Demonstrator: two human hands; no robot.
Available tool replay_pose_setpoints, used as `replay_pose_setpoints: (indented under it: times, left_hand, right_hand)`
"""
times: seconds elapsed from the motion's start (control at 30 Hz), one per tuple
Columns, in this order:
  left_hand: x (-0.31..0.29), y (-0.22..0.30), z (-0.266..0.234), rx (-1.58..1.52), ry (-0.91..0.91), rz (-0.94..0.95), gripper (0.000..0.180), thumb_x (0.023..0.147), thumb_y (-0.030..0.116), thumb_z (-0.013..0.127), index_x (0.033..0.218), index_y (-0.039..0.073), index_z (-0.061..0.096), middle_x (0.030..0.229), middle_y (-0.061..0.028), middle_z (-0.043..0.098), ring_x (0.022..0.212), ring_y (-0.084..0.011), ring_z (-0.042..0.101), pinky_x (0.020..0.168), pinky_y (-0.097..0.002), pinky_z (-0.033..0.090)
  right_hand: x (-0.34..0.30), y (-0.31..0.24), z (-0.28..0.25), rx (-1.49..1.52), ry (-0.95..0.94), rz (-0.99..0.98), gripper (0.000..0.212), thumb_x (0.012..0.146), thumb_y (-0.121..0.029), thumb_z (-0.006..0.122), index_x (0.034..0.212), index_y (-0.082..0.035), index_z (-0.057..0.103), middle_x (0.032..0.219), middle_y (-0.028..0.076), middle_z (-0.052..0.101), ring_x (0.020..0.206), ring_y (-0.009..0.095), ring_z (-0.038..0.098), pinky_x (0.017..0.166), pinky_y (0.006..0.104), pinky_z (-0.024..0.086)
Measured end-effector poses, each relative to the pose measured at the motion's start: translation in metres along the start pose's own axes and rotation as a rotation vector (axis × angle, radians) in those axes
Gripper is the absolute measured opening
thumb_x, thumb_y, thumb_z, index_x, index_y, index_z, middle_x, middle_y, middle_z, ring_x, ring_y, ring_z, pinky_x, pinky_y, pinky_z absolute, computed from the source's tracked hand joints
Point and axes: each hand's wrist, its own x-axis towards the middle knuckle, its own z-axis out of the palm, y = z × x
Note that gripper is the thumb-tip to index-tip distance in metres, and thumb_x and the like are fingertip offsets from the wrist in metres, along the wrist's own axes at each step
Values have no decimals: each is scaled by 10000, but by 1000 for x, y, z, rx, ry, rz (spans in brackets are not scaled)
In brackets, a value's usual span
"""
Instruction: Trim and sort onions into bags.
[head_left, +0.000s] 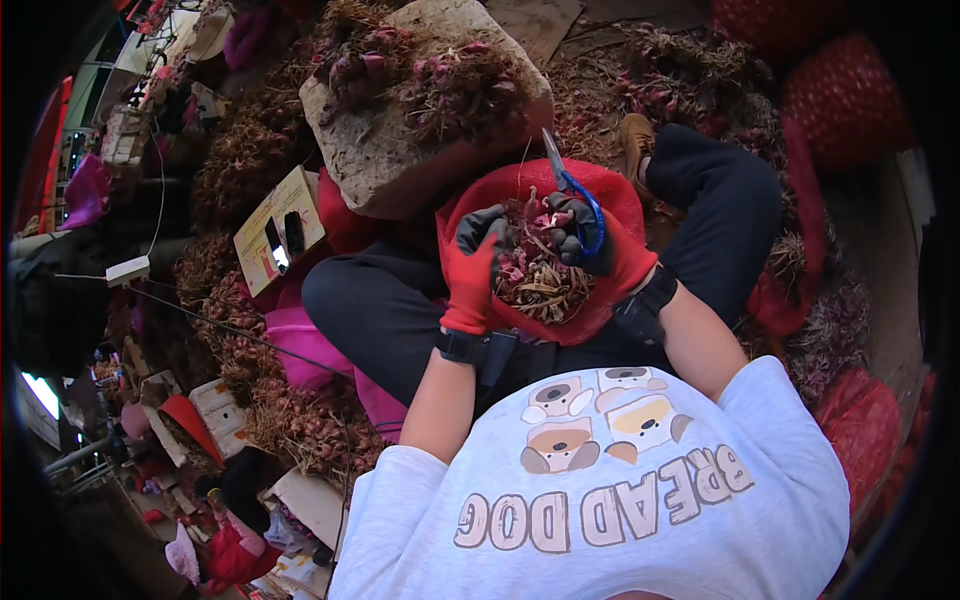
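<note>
Person is sitting cross-legged in dark trousers, a red mesh sack (600, 300) resting open on the lap.

Left hand (475, 270), in a red glove with black fingertips, is gripping a bunch of shallots (535, 262) at its left side, fingers curled around it. The bunch is sitting over the sack's mouth, between the two hands: small reddish-purple bulbs clustered toward the top, dry tan stalks and roots trailing down toward the person's body in a tangled brown mass.

Right hand (590, 240), gloved the same way, is closed around blue-handled scissors (570, 185), fingers threaded through the loops. The blades are pointing up and away from the body, above the bunch; whether they are parted is hard to tell.

Beyond the knees, a pale burlap sack (380, 150) is lying with more shallot bunches heaped on top. Loose piles of the same bulbs with dry tops are spreading across the ground on the left and far side. Filled red mesh bags (845, 100) are stacked at upper right. A flat cardboard piece (280, 215) is lying to the left.
</note>
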Motion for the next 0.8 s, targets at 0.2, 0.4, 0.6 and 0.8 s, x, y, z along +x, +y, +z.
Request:
replay_pose_setpoints:
  times: [0.2,0.4,0.6,0.8]
  left_hand:
    - [-13,12,22,505,-24,359,251,841,-2,596,1090,-11,566,1032,-40,609,919,-90,561,802,-231,452]
    - [-8,6,9,197,82,137,248,868,44,586,1109,-11,575,1021,-52,621,889,-91,579,775,-232,470]
    - [-3,0,-5,-118,-104,-181,256,923,113,528,1148,-7,553,950,-42,629,824,-114,602,740,-236,496]
    - [-5,-26,-12,123,-147,29,163,937,148,513,1028,32,581,874,-4,603,747,-87,580,663,-220,480]
  right_hand:
    - [-2,1,9,30,37,-11,194,945,-219,470,1107,-113,478,755,-44,501,631,98,518,491,233,444]
    - [-2,1,2,-30,-20,45,209,938,-245,486,1101,-114,479,741,-38,496,621,89,517,490,226,437]
    - [2,3,0,-81,10,-3,259,922,-276,521,1099,-90,490,734,-32,513,559,70,522,466,201,437]
    - [-3,6,13,-478,78,-84,329,894,-239,568,1128,-13,521,823,11,571,612,81,565,494,208,479]
